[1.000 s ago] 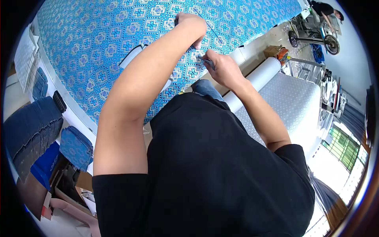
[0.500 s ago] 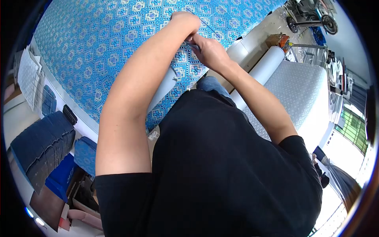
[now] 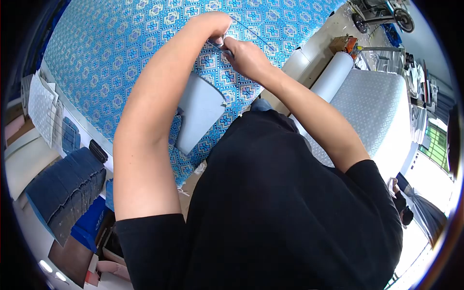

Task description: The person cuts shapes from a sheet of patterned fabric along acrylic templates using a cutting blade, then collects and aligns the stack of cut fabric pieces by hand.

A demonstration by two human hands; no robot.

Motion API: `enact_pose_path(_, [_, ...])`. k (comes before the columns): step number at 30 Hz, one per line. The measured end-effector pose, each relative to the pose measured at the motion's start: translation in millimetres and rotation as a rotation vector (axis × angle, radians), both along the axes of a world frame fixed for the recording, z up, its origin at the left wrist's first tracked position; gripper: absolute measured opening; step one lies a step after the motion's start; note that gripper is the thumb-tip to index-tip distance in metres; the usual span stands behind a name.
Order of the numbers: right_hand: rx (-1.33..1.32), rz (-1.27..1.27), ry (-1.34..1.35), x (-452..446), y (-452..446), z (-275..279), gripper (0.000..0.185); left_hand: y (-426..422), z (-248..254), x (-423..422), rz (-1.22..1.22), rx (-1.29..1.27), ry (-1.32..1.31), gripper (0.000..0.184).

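Note:
Blue patterned fabric (image 3: 121, 63) covers the large surface. My left hand (image 3: 216, 25) is bent over it near the top, its fingers curled down and mostly hidden; what they pinch is unclear. Close beside it, my right hand (image 3: 247, 59) is closed around a small dark grey tool (image 3: 225, 50) that points toward my left fingertips. A smooth grey-blue panel (image 3: 202, 110) lies on the fabric below my hands, partly covered by my left forearm. From near my left hand, a thin dark line (image 3: 253, 34) runs down to the right across the fabric.
To the right are a pale roll (image 3: 336, 72) and a light patterned sheet (image 3: 372, 104). A wheeled frame (image 3: 382, 17) stands at the upper right. Stacked dark blue pieces (image 3: 67, 188) and a blue bin (image 3: 90, 223) are at the lower left. Another person (image 3: 402, 203) is at the far right.
Both hands have shifted left over the fabric and come closer together. More of the grey-blue panel shows. The view has turned; the person at the upper right has left view and one shows farther down.

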State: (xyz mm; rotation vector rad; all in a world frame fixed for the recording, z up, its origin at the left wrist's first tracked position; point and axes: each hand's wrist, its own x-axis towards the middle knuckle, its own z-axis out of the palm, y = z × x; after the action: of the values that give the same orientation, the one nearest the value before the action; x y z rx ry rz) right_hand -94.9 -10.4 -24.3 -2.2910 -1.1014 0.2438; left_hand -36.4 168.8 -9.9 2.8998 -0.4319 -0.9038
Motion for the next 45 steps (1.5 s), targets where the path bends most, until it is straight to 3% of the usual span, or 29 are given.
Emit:
enact_pose_path(3, [-0.011,0.009,-0.020,2.4,3.4,3.6,0.019,19.5,1.9,-0.3,0.103,-0.136,-0.053,0.023])
enact_pose_path(11, [0.108,-0.038,0.009,14.4,41.0,-19.2,0.014,37.7,-28.4,19.6,0.164,-0.136,0.018,0.015])
enact_pose_path(14, [0.167,-0.011,-0.009,12.1,29.3,-26.7,0.023,40.7,-24.0,6.6,0.133,-0.233,-0.098,0.009])
enact_pose_path(17, [0.220,-0.005,0.079,4.0,-1.1,-23.0,0.024,49.5,-21.6,-14.0,0.329,-0.518,-0.039,0.021])
enact_pose_path(18, [0.244,-0.007,0.073,1.0,-14.8,-24.8,0.020,49.9,-28.6,-22.3,0.405,-0.550,-0.088,0.027])
enact_pose_path(21, [0.343,-0.032,-0.138,-2.9,-58.5,-29.6,0.021,41.3,-42.6,-64.3,0.624,-0.862,-0.516,0.020])
enact_pose_path(23, [0.234,-0.041,-0.119,4.1,-82.8,-36.6,0.028,37.6,-61.6,-81.0,0.661,-0.869,-0.744,0.016])
enact_pose_path(25, [0.142,-0.034,-0.117,16.6,-102.3,-41.0,0.043,26.9,-54.1,-100.0,0.649,-0.753,-0.793,0.013])
enact_pose_path(29, [0.124,-0.057,-0.093,62.0,-122.4,-40.5,0.044,-10.9,-51.8,-125.6,0.681,-0.633,-0.850,0.021])
enact_pose_path(34, [0.168,-0.068,-0.075,154.5,-146.1,-43.7,0.046,-61.6,-53.1,-122.8,0.698,-0.271,-0.881,0.037])
enact_pose_path(36, [0.137,-0.061,0.044,194.4,-158.6,-43.7,0.046,-82.1,-48.2,-108.9,0.919,-0.278,-0.857,0.038])
enact_pose_path(37, [0.197,-0.045,-0.097,210.3,-161.1,-42.7,0.046,-89.0,-44.3,-102.5,0.957,-0.231,-0.841,0.042])
enact_pose_path(40, [0.126,-0.058,0.055,256.9,-179.4,-39.1,0.045,-103.3,-44.6,-86.1,1.085,-0.158,-0.853,0.049])
enact_pose_path(42, [0.159,-0.039,0.019,287.9,-186.9,-42.7,0.043,-111.2,-33.0,-71.4,1.227,-0.084,-0.786,0.052])
enact_pose_path(43, [0.164,-0.040,0.060,299.7,-189.2,-36.5,0.043,-116.6,-28.3,-64.8,1.246,0.108,-0.776,0.054])
enact_pose_path(44, [0.156,-0.043,0.090,313.8,-190.2,-38.5,0.043,-120.9,-19.2,-63.7,1.264,0.116,-0.771,0.054])
enact_pose_path(45, [0.194,-0.033,0.004,328.9,-191.2,-45.5,0.042,-121.0,-8.5,-61.7,1.374,-0.110,-0.714,0.054])
